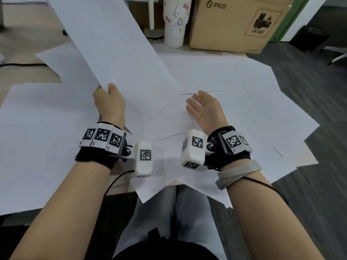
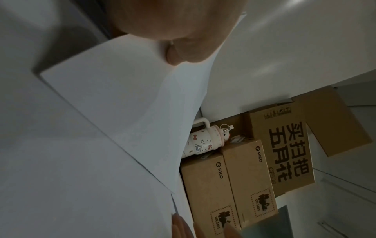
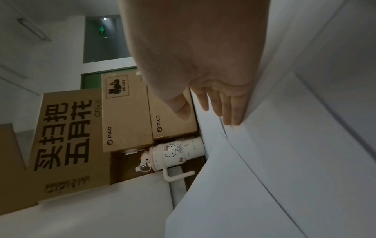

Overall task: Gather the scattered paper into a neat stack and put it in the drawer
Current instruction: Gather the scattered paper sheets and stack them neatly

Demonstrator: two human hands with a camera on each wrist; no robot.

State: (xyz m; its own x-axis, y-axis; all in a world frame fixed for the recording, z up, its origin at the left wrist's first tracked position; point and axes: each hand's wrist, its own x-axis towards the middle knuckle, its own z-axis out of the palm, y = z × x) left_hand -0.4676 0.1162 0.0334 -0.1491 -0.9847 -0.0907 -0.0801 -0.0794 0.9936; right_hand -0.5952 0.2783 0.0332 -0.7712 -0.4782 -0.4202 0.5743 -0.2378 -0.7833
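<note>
Both forearms are bare, with no sleeves. The left wrist [image 1: 97, 147] wears a black fabric band carrying a row of white blocks printed with black square-code markers, and a white camera pod [image 1: 144, 158] with its own marker and a black cable trailing back. The right wrist [image 1: 232, 147] has a matching black band, marker blocks, a white pod [image 1: 193, 149], a grey strap [image 1: 236, 174] and a black cable. Pale trousers cover the legs [image 1: 169, 212]
</note>
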